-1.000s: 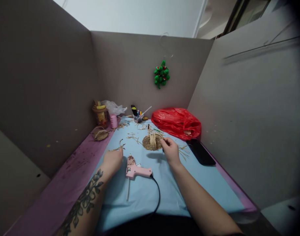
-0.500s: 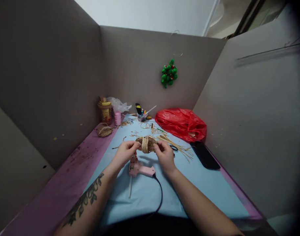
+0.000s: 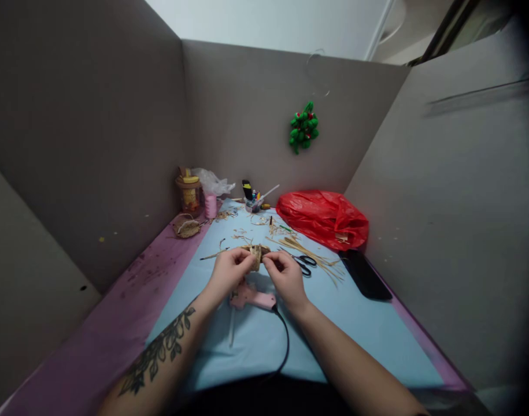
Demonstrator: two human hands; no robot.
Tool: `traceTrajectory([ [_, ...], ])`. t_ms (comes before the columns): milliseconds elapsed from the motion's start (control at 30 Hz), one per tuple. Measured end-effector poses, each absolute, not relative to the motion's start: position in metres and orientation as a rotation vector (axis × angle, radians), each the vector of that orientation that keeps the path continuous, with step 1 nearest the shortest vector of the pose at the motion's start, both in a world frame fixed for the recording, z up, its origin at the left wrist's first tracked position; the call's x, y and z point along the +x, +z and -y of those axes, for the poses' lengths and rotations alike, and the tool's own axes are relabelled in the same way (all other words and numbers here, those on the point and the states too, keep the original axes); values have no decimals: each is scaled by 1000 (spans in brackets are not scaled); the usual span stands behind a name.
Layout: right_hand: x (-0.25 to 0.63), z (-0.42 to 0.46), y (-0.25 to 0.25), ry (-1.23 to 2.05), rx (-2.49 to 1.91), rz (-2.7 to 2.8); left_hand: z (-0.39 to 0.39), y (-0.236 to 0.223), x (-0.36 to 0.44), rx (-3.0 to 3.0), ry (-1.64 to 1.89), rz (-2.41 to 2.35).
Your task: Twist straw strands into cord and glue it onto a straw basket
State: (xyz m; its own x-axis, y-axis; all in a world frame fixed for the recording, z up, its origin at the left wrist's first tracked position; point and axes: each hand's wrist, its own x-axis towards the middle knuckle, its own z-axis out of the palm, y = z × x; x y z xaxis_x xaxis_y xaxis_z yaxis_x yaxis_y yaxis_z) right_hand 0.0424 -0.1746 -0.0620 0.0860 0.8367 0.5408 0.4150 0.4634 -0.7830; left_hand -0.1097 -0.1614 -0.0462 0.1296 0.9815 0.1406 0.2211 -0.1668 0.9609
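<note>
A small woven straw piece point(image 3: 256, 257) with a braided band across its middle is held up over the table between both hands. My left hand point(image 3: 235, 269) pinches it at the left, fingers closed. From the right, my right hand point(image 3: 285, 277) closes thumb and fingertips on its other side. My fingers hide much of the piece. Just below lies a pink hot glue gun point(image 3: 258, 299), a glue stick point(image 3: 232, 326) poking out of it toward me and its black cord curving to the table's front. Black-handled scissors point(image 3: 306, 263) lie beside my right hand.
Straw strips point(image 3: 318, 257) and scraps lie on the blue sheet point(image 3: 355, 341). A red plastic bag point(image 3: 322, 216) and a black tray-like object point(image 3: 366, 276) are at right. At back left stand a jar point(image 3: 189, 196), pink thread spool point(image 3: 210, 206) and woven disc point(image 3: 187, 229). Grey partitions surround the table.
Both hands have drawn closer together around the straw piece, which is turned and shows less of its woven face. The view has shifted slightly, and the scissors show more fully.
</note>
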Motion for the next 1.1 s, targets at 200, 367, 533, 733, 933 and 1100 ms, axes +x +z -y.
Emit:
traceTrajectory([
  [200, 40, 170, -66, 569, -1191, 1449, 163, -53, -107, 1734, 1131, -1234],
  [367, 39, 171, -65, 613, -1193, 1414, 164, -53, -107, 1780, 1150, -1207],
  [533, 39, 170, -66, 617, -1199, 1403, 165, -53, -106, 1797, 1158, -1187],
  [733, 47, 170, -67, 591, -1192, 1704, 157, -50, -119, 1707, 1227, -1315],
  [933, 52, 177, -77, 754, -1093, 2386, 144, -47, -145, 1783, 1368, -1576],
  [1100, 64, 178, -72, 894, -1092, 2329, 138, -46, -159, 1907, 1368, -1771],
])
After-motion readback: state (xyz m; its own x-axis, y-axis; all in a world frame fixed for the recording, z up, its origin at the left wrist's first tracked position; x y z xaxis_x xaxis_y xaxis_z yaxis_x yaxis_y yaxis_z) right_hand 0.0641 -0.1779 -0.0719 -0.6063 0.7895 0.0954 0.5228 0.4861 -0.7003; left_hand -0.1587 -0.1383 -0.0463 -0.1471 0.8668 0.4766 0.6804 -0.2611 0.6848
